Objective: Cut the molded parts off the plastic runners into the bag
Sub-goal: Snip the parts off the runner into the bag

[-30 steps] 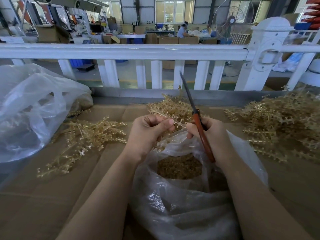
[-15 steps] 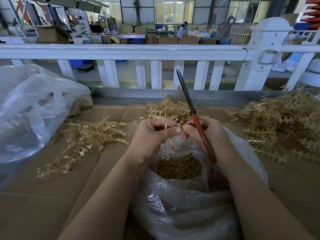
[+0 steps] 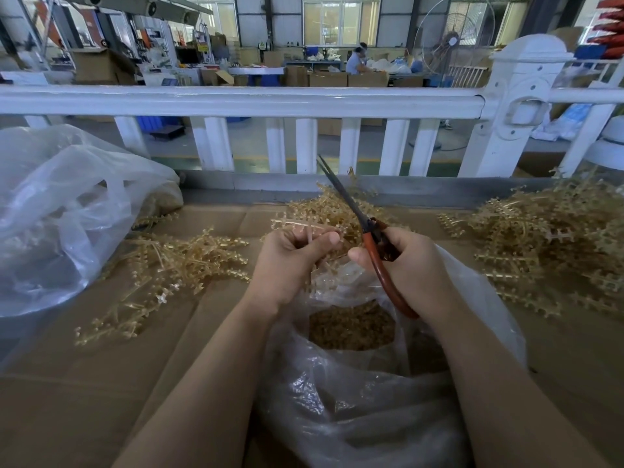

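My left hand (image 3: 290,261) pinches a thin amber plastic runner (image 3: 305,228) between thumb and fingers, just above the mouth of a clear plastic bag (image 3: 354,410). Cut amber parts (image 3: 351,327) lie heaped inside the bag. My right hand (image 3: 408,268) grips red-handled scissors (image 3: 374,244); the dark blades point up and away to the left, tips slightly apart. The two hands are close together, almost touching over the bag.
Piles of amber runners lie on the cardboard-covered table (image 3: 84,400): one left (image 3: 169,265), one behind the hands (image 3: 331,207), a large one right (image 3: 553,248). Another clear bag (image 3: 60,214) sits far left. A white railing (image 3: 270,101) runs along the table's far side.
The scissors have tilted further left and their tips have parted slightly. My left hand shifted the runner a little higher and nearer the right hand.
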A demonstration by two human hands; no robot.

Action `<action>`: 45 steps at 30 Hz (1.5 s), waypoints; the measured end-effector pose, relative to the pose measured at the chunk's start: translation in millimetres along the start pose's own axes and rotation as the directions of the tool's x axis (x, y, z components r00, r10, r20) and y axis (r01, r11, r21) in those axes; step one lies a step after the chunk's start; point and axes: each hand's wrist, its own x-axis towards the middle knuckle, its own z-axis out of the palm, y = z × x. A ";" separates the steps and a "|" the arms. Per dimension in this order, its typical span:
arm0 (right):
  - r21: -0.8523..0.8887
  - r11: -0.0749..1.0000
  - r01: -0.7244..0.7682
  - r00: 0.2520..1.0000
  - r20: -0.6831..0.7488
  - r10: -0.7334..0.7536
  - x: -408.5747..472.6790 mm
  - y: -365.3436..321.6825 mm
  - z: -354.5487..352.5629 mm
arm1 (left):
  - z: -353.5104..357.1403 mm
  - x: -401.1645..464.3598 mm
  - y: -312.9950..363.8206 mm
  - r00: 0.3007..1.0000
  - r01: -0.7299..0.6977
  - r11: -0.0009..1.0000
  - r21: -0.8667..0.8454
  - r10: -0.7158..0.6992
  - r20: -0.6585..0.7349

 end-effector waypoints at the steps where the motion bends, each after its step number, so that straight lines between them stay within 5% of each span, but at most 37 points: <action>1: -0.010 1.000 0.011 1.000 -0.018 -0.011 -0.8 -0.5 0.0 | -0.9 0.5 -0.3 1.000 -0.016 1.000 0.006 0.017 -0.011; 13: -0.256 0.953 0.163 0.985 -0.014 -0.173 -7.2 -3.4 -0.1 | -8.7 3.4 -1.5 0.997 -0.072 0.997 0.034 0.073 -0.013; 45: -0.436 0.871 0.228 0.956 -0.069 -0.285 -5.2 6.4 -0.2 | -14.5 0.3 7.4 0.988 -0.152 0.987 0.055 0.151 0.014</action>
